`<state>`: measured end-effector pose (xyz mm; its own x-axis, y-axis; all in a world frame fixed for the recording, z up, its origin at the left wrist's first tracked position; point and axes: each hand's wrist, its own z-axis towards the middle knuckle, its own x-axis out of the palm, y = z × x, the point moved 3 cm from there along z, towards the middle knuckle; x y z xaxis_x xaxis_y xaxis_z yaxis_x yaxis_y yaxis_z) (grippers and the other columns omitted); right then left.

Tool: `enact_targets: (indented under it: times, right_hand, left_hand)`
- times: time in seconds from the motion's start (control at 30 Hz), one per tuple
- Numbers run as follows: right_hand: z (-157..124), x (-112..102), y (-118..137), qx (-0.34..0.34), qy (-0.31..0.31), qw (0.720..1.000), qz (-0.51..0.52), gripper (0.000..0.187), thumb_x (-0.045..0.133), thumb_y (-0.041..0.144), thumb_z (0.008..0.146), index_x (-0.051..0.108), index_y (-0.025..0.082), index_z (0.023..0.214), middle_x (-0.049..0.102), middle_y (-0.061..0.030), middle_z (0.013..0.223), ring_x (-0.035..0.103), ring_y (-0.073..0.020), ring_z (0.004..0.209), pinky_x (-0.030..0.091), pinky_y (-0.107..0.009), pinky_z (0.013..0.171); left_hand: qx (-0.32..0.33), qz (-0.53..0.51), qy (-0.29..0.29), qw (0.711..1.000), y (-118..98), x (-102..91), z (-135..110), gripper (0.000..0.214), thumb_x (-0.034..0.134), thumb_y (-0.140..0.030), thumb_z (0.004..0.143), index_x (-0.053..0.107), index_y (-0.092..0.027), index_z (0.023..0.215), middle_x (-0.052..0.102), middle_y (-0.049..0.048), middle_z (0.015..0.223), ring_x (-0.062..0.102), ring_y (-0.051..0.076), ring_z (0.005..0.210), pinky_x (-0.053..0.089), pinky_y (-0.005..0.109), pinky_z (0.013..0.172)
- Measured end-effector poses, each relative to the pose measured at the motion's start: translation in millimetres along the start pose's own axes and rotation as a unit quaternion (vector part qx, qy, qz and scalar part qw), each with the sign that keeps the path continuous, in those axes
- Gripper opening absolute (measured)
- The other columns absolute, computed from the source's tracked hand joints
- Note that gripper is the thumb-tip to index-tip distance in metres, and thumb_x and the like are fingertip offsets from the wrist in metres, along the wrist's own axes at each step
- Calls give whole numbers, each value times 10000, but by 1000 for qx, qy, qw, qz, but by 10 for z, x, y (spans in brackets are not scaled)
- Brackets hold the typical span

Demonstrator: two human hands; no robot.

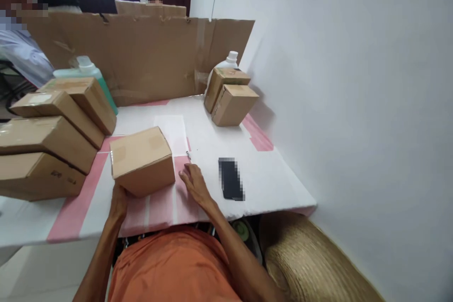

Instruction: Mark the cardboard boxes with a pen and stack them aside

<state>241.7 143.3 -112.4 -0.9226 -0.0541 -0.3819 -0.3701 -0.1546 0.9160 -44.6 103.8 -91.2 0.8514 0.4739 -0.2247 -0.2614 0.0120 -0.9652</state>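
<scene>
The box (143, 163) sits on the desk (276, 184), at 11 o'clock from the orange shirt (173, 266). The left hand (119, 202) touches its 7 o'clock corner; fingers hidden, so I can't tell its grip. The right hand (197, 186), loosely spread, holds nothing at 4 o'clock. Two flat hands would steady it best.

On the cloth-covered bench (283, 186), the left grip (119, 202) touches the near left corner of a cardboard box (141, 158), its fingers partly hidden. The right grip (197, 186), fingers loosely spread, is just right of that box, near a small pen-like object (188, 155). Further right lies a dark phone (231, 180). Four more boxes (67, 144) line the left side.
</scene>
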Motion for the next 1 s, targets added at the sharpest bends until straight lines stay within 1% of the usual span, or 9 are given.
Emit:
enact_targets:
  times: [0.13,0.23,0.3,0.4,0.5,0.63,0.73,0.87,1.0]
  right_hand:
    - [57,-206,28,-16,-2,1000,-14,671,688,628,957,605,206,1472,567,-201,1527,462,-397,1492,306,-650,1308]
    - [-17,-114,143,-55,84,994,34,747,794,523,907,539,255,1556,565,-152,1586,502,-344,1497,372,-570,1293]
    - [-84,-14,211,-56,111,987,97,663,751,490,947,554,259,1537,608,-136,1544,581,-312,1423,451,-516,1231]
    - [-142,29,233,-2,61,982,178,488,618,536,1027,647,237,1412,695,-124,1391,663,-291,1267,523,-462,1122]
    - [-147,-41,209,36,44,972,229,474,617,621,1017,706,237,1280,739,-92,1272,653,-292,1232,518,-426,1094]
    - [-112,-151,158,70,38,965,251,538,597,720,993,733,221,1142,750,-62,1069,669,-265,1032,558,-388,938]
    - [-106,-137,152,90,50,959,263,594,576,738,991,719,222,1248,769,-73,1084,696,-258,962,583,-389,855]
    - [-118,-101,171,94,54,952,286,617,650,727,954,708,264,1357,739,-91,1392,686,-295,1246,552,-439,1063]
    - [-118,-138,143,113,75,940,314,605,580,757,982,780,247,1238,799,-92,1251,718,-309,1184,539,-478,1093]
  left_hand:
    - [5,6,28,1000,87,130,52,792,549,-888,794,766,-178,1072,789,146,975,701,388,1027,549,630,1065]
    - [6,13,32,999,110,221,-6,811,464,-903,856,751,-180,1088,784,170,1064,696,385,1134,541,593,1097]
    - [9,22,34,999,74,238,-71,817,439,-890,897,738,-179,1167,769,189,1180,666,384,1256,509,574,1152]
    - [13,43,50,998,-55,170,-219,779,464,-829,952,696,-191,1334,721,187,1364,641,358,1343,478,561,1198]
    - [23,66,77,995,-247,39,-435,704,545,-754,967,679,-213,1398,715,162,1383,696,329,1230,537,546,1120]
    - [122,139,103,977,-560,-17,-762,587,648,-571,991,645,-241,1477,739,120,1228,717,292,1068,591,484,993]
    - [240,187,96,948,-757,81,-963,651,642,-444,1029,493,-249,1631,724,138,1256,710,302,1111,594,470,991]
    - [310,219,96,920,-870,229,-1040,760,607,-386,1059,285,-262,1736,716,147,1257,711,289,1059,613,439,929]
    - [317,237,132,909,-963,244,-934,731,607,-408,1057,327,-273,1718,669,176,1429,683,329,1216,592,481,1021]
